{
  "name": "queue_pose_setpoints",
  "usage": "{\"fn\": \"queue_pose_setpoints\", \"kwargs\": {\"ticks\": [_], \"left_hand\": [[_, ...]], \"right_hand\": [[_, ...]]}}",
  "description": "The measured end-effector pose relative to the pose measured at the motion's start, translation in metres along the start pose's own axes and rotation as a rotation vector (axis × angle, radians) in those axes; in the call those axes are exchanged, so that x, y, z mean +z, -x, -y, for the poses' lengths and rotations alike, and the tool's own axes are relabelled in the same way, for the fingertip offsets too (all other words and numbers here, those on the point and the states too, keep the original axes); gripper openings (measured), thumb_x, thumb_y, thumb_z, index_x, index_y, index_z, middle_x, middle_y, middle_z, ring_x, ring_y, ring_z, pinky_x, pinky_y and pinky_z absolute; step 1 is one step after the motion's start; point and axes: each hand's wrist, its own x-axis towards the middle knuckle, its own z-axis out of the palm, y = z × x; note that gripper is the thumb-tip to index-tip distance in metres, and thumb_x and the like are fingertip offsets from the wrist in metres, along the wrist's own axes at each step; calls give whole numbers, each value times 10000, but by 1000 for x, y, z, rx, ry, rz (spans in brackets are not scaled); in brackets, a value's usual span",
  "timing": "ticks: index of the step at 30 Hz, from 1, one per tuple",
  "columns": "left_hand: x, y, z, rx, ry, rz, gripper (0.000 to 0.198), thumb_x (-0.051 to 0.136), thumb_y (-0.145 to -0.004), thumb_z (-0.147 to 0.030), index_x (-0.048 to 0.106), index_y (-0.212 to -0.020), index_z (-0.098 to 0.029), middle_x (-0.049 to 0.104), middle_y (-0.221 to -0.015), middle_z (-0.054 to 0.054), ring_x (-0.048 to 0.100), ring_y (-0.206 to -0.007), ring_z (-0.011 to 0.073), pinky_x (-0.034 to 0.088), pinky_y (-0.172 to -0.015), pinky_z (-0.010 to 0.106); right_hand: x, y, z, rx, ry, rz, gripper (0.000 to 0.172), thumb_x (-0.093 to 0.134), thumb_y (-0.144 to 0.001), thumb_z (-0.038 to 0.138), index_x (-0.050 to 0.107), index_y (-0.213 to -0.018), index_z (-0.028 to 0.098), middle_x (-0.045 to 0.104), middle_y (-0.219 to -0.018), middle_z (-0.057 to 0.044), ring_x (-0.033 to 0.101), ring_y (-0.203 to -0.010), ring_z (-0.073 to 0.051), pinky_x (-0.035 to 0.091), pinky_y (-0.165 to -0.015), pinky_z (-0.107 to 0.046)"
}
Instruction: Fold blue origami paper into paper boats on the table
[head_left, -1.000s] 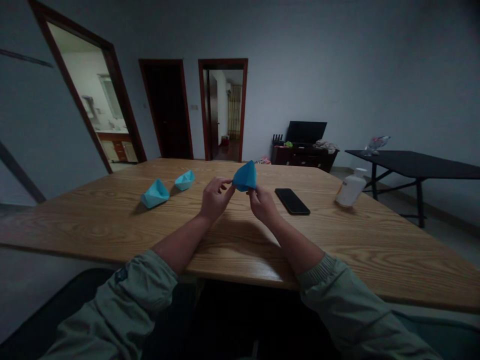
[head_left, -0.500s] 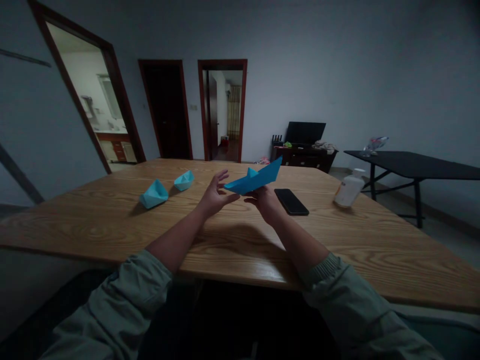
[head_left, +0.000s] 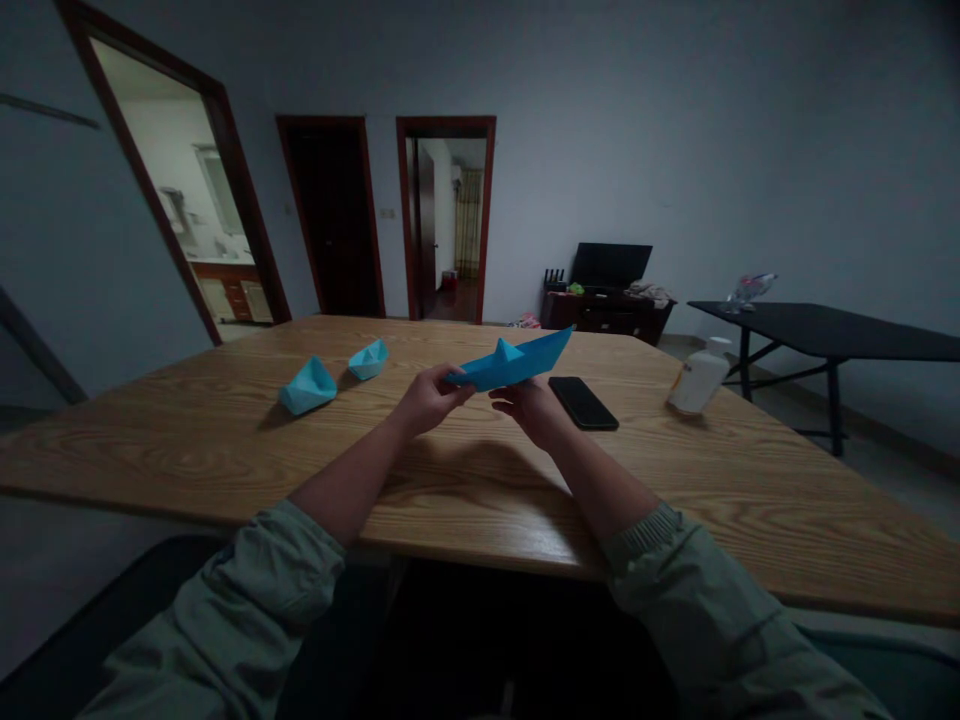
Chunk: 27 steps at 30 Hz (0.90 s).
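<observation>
Matt blue paper boat; grained wooden table

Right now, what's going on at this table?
A person seated at the wooden table holds a blue paper boat up above it. The left hand pinches one end and the right hand grips it from below. Two lighter blue folded boats sit on the table to the left. A black phone and a white bottle are to the right.

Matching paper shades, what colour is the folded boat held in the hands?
The paper boat is bright blue, seen in the head view.
</observation>
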Motion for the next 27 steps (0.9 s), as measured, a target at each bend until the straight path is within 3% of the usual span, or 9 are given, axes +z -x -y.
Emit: {"fn": "queue_pose_setpoints", "kwargs": {"ticks": [6,10,14,17,21,25,27], "left_hand": [[-7,-1,2,84,-187,-40,312,656,-746,-444,617,-865,-158,576,-615,-18,521,-539,96,397,-510,208],[-35,-8,12,139,-530,-125,287,604,-784,-432,670,-873,-167,627,-686,13,534,-585,114,411,-575,231],[-76,-19,37,-39,-797,-259,309,559,-817,-422,668,-988,-190,683,-791,43,604,-681,160,439,-659,259],[-97,-26,59,-155,-1006,-302,338,524,-837,-440,660,-1034,-202,696,-956,78,628,-875,216,451,-760,292],[-111,-30,80,-255,-1135,-256,391,514,-841,-433,604,-1154,-217,652,-1124,101,601,-1026,249,445,-854,324],[-123,-32,84,-299,-1136,-314,662,600,-775,-432,391,-1366,-219,575,-1251,126,565,-1099,259,433,-894,336],[-129,-31,82,-318,-1120,-359,572,548,-806,-412,422,-1325,-206,609,-1181,126,589,-1037,249,446,-848,332]], "right_hand": [[-12,-5,-9,101,153,104,260,592,-800,340,583,-1030,218,673,-997,-42,612,-694,-107,484,-605,-225],[-17,-6,-16,256,389,134,263,560,-850,258,556,-1099,175,684,-935,-73,594,-612,-97,471,-545,-210],[-16,-9,-21,276,510,162,182,532,-868,184,573,-1041,146,682,-858,-60,564,-566,-79,454,-519,-190],[-15,-10,-22,255,555,193,162,533,-875,197,584,-1020,148,680,-827,-50,552,-573,-78,447,-518,-182],[-16,-9,-22,238,610,211,176,517,-876,195,584,-1030,139,675,-836,-57,553,-588,-84,456,-539,-191],[-17,-8,-22,179,770,236,209,516,-873,219,607,-1041,136,680,-851,-63,565,-614,-92,439,-554,-195],[-18,-8,-22,124,886,252,231,538,-859,249,628,-1045,145,685,-859,-60,571,-630,-102,428,-567,-204]]}}
